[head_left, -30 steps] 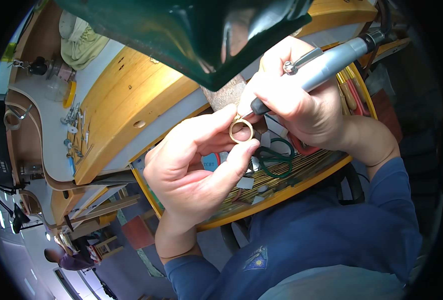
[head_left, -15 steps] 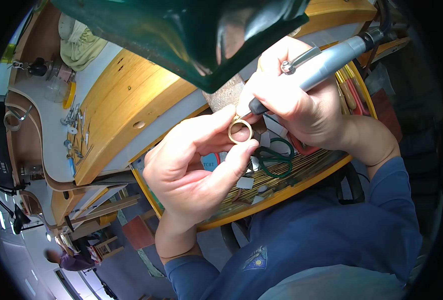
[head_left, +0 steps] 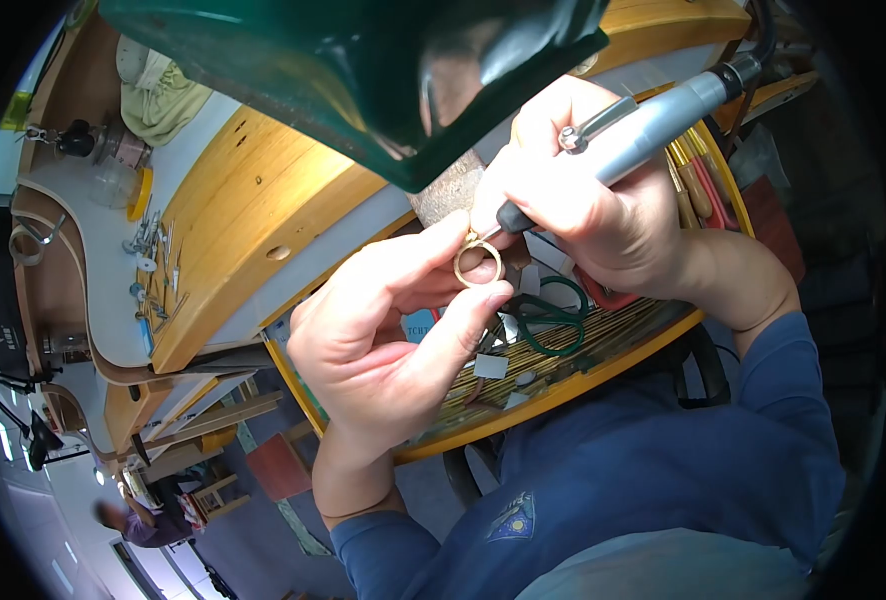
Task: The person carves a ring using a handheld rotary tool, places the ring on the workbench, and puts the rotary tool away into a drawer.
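Note:
Between the thumb and fingers of my left hand [head_left: 388, 330] a gold-coloured ring [head_left: 460, 275] is pinched, with its open circle facing me. My right hand [head_left: 593, 200] is wrapped round a grey rotary handpiece [head_left: 663, 122] with a black collar. The thin tip of the handpiece meets the top of the ring, where a small raised part sits; the exact contact is too small to tell. Just behind the fingers is a worn bench pin [head_left: 448, 190]. Green-handled scissors [head_left: 553, 335] lie below the hands.
A dark green lamp hood [head_left: 363, 80] hangs above the hands. The yellow-edged drawer [head_left: 583, 378] holds tools and scraps. On the wooden bench [head_left: 263, 190] at left are small bits [head_left: 153, 265], a jar [head_left: 118, 182] and a cloth [head_left: 168, 105]. A person [head_left: 143, 522] is far off at lower left.
The lamp hood's lower corner has shifted slightly left and down in view. The ring has tilted a little and moved slightly left. Both hands keep their grips.

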Motion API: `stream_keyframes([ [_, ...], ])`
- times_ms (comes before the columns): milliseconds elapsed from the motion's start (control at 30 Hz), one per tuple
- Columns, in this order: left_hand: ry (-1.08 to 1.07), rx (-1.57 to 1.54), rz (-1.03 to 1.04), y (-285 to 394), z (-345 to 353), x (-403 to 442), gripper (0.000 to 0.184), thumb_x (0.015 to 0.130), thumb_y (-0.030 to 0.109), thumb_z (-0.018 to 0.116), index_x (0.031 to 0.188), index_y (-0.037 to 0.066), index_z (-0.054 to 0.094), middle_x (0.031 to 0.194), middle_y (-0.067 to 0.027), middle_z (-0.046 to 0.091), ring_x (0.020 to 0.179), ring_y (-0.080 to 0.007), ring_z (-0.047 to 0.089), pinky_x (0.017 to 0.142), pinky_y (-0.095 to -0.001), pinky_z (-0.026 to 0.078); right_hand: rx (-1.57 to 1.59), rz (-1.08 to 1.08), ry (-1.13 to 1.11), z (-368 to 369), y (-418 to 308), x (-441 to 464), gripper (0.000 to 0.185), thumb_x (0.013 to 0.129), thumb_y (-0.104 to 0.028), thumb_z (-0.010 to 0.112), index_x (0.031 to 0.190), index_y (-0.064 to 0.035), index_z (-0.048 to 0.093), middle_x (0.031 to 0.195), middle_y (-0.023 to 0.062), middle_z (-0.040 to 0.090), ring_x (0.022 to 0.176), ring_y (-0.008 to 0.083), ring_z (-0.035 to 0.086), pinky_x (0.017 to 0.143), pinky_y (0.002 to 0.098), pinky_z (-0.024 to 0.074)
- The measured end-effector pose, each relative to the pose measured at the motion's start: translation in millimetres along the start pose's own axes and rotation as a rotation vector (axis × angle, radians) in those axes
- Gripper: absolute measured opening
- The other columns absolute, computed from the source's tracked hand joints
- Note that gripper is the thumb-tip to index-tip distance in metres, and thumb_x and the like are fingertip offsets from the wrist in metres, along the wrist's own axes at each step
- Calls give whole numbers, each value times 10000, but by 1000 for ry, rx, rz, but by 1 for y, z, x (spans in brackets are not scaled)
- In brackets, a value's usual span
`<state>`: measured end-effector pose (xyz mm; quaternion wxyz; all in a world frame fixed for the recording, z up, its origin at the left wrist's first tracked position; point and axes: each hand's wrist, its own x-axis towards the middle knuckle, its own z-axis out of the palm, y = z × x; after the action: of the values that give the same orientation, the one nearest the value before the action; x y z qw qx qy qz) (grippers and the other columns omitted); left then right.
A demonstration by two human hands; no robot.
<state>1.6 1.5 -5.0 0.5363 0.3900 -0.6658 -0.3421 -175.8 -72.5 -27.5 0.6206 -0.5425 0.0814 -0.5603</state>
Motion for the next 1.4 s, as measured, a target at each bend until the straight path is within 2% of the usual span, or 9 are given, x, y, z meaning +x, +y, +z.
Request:
stream_keyframes([
  [100,5,-123,-36,1,4,2,402,777,-129,717,1160,-105,596,1013,-208,701,889,-213,715,845,-315,580,106,43,66,6,-2,0,142,911,-52,588,941,-55,449,767,151,664,670,161,631,621,303,531],
  [300,34,-185,-102,1,5,2,399,772,-144,708,1151,-103,590,995,-206,700,877,-218,716,838,-326,588,67,54,53,5,-4,0,140,914,-74,587,942,-51,452,753,160,656,657,175,628,611,309,528],
  [500,19,-335,-188,-2,4,3,364,807,-102,698,1148,-75,573,914,-179,698,785,-200,709,738,-313,612,79,44,111,5,-1,0,141,913,-71,589,938,-43,452,747,169,647,658,190,635,605,310,529],
  [700,23,-395,-183,-7,5,2,355,822,-80,695,1149,-65,558,921,-182,697,775,-189,705,688,-302,624,64,49,76,5,-3,1,146,917,-79,595,935,-44,454,758,171,649,670,197,643,619,313,540],
  [1100,39,-423,-184,-7,7,1,340,821,-85,689,1134,-62,558,937,-183,698,800,-188,710,681,-308,632,83,50,67,4,-2,0,160,921,-106,605,930,-45,457,770,170,653,694,197,658,632,307,551],
  [1400,58,-473,-204,-7,8,1,336,818,-91,682,1129,-55,561,944,-190,703,815,-188,715,675,-305,634,-1,-27,40,0,3,1,162,923,-116,603,934,-51,455,771,170,655,687,182,647,620,300,543],
])
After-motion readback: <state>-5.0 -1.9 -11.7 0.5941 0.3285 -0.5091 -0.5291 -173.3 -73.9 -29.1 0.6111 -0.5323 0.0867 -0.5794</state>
